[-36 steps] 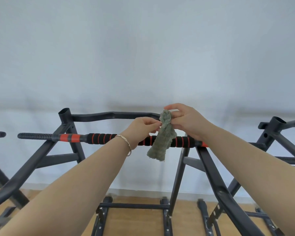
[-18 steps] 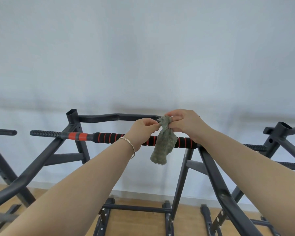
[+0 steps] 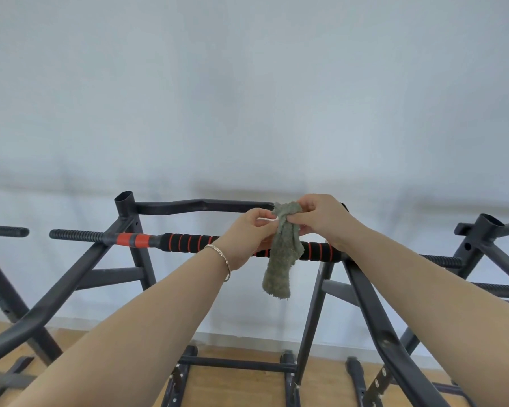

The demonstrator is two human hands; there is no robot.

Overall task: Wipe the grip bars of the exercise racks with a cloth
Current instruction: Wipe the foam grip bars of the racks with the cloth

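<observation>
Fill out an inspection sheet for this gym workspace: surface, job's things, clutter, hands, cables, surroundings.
Surface: wooden floor under the racks.
Job's things: grey-green cloth, bunched, hangs in front of the foam grip bar with its black and red rings; contact with the bar cannot be told. The black rack frame carries the bar.
Clutter: nothing seen.
Hands: left hand and right hand both pinch the cloth's top end above the bar; bracelet on the left wrist.
Cables: nothing seen.
Surroundings: pale wall behind; left neighbouring rack and right neighbouring rack at the picture's edges.
</observation>
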